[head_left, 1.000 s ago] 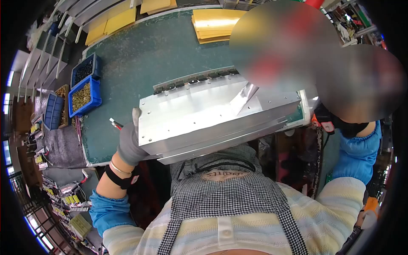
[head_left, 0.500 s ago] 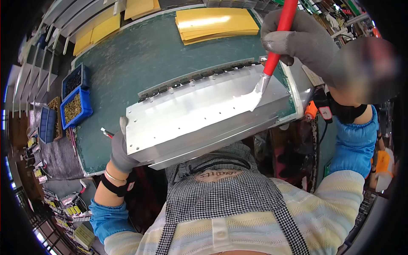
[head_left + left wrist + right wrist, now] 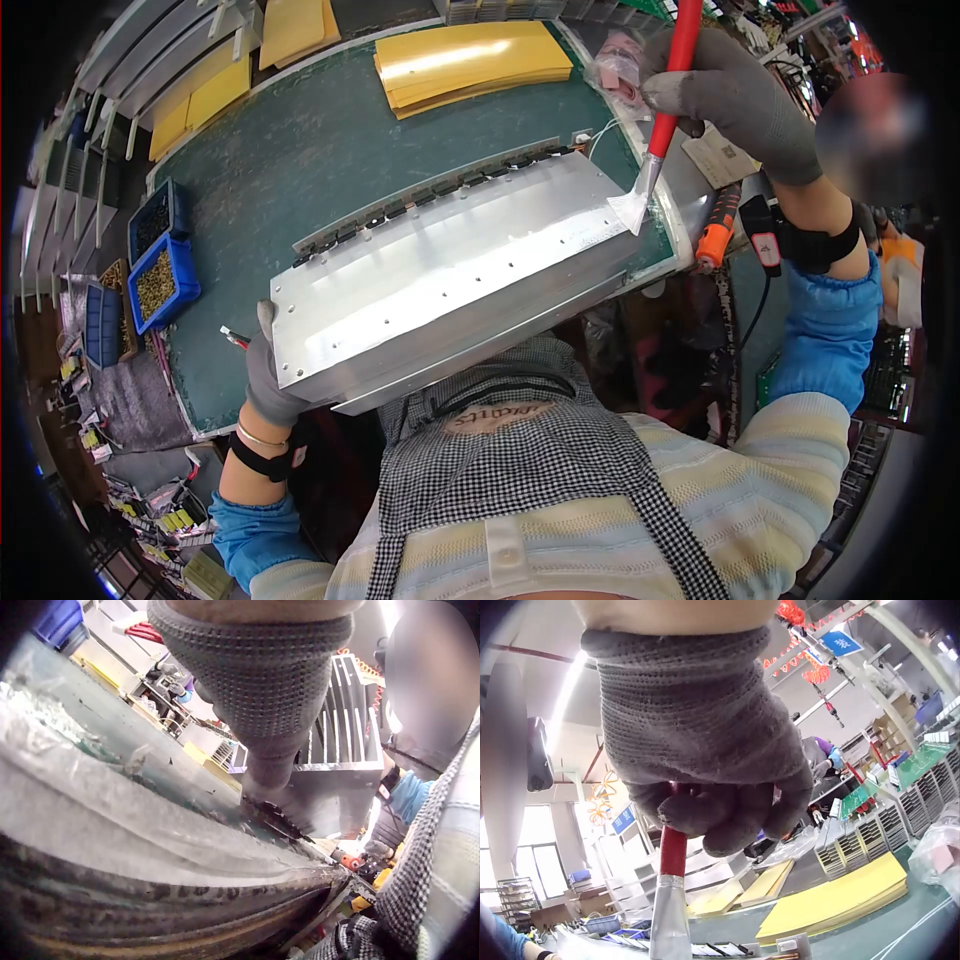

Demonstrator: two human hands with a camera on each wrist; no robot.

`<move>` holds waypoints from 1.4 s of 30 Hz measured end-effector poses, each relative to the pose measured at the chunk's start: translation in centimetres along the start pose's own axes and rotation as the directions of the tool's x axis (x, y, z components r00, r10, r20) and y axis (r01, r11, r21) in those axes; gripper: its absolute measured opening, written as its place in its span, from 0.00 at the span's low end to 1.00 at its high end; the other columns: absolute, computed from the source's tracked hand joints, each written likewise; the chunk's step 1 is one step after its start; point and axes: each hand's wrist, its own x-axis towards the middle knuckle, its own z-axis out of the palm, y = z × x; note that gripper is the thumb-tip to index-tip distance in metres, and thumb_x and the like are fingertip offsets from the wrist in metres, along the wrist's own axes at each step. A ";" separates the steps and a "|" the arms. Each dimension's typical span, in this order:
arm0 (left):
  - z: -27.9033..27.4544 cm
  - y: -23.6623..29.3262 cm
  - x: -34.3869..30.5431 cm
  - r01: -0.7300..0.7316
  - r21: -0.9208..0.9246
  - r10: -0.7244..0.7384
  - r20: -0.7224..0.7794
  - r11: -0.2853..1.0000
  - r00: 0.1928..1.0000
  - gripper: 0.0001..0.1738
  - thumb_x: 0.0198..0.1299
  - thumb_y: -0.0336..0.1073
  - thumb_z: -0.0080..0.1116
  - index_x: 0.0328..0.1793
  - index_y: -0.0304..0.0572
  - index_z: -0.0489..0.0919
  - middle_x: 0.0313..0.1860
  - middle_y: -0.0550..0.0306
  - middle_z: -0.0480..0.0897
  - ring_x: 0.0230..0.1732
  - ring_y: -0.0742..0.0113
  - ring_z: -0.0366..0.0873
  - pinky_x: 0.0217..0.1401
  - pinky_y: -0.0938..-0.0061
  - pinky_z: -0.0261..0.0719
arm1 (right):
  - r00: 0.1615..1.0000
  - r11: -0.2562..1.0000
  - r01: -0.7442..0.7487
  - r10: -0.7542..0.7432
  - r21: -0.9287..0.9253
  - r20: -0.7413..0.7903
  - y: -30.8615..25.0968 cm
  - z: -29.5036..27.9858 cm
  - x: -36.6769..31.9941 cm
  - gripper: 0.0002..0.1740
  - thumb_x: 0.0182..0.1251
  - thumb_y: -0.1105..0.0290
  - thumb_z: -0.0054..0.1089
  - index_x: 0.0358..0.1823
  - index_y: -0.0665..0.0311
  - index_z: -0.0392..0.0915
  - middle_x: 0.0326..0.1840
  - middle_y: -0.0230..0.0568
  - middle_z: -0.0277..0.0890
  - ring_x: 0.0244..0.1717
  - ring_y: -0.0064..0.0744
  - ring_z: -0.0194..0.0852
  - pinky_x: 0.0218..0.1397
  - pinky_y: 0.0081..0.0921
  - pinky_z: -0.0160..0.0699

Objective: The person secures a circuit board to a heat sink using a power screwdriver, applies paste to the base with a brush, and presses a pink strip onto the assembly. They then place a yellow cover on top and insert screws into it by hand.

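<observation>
One metal panel (image 3: 440, 270), one brush (image 3: 660, 138), two hands (image 3: 270, 385) (image 3: 740, 95)

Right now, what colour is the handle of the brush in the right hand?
Red brush handle, gripped by the right hand; clearest in the head view.

Red brush handle (image 3: 664, 135), silver panel (image 3: 440, 270), grey-gloved right hand (image 3: 735, 100), green mat (image 3: 320, 150), yellow sheets (image 3: 470, 65), blue bins (image 3: 160, 285), checked apron (image 3: 520, 470)

Stacked yellow sheets (image 3: 470, 62) lie far back on the green mat (image 3: 330, 150), blue bins (image 3: 158, 282) at its left edge.
</observation>
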 end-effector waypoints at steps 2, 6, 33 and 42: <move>-0.1 -0.2 0.0 -0.131 0.251 0.128 0.029 0.959 0.991 0.36 0.47 0.57 0.64 0.65 0.59 0.75 0.63 0.61 0.75 0.61 0.56 0.71 0.67 0.53 0.50 | 0.997 0.999 0.031 -0.030 0.019 -0.075 -0.3 0.2 -0.3 0.16 0.58 0.61 0.58 0.41 0.66 0.76 0.28 0.34 0.72 0.23 0.17 0.65 0.26 0.17 0.65; -0.9 0.4 0.2 -0.411 0.798 0.370 0.256 0.441 0.893 0.36 0.52 0.58 0.62 0.68 0.57 0.72 0.66 0.59 0.73 0.66 0.55 0.68 0.74 0.49 0.42 | 0.980 0.971 0.181 -0.164 0.159 -0.111 -2.0 2.0 -0.2 0.16 0.59 0.61 0.57 0.40 0.66 0.76 0.30 0.35 0.74 0.25 0.18 0.66 0.27 0.17 0.66; -0.5 1.6 0.7 -0.221 0.495 0.195 0.104 0.841 0.975 0.35 0.58 0.57 0.54 0.70 0.53 0.69 0.66 0.57 0.75 0.65 0.51 0.72 0.77 0.47 0.47 | 0.972 0.947 0.191 -0.147 0.258 -0.181 -0.1 1.3 -0.9 0.15 0.59 0.62 0.60 0.37 0.69 0.78 0.24 0.37 0.74 0.21 0.22 0.70 0.26 0.20 0.70; -0.8 2.6 0.5 -0.356 0.832 0.346 0.214 0.425 0.914 0.36 0.54 0.55 0.57 0.70 0.57 0.69 0.69 0.58 0.71 0.71 0.49 0.64 0.77 0.39 0.40 | 0.954 0.933 0.219 -0.143 0.286 -0.263 2.5 -0.7 -1.8 0.15 0.60 0.63 0.62 0.36 0.71 0.80 0.25 0.38 0.77 0.24 0.23 0.74 0.29 0.21 0.74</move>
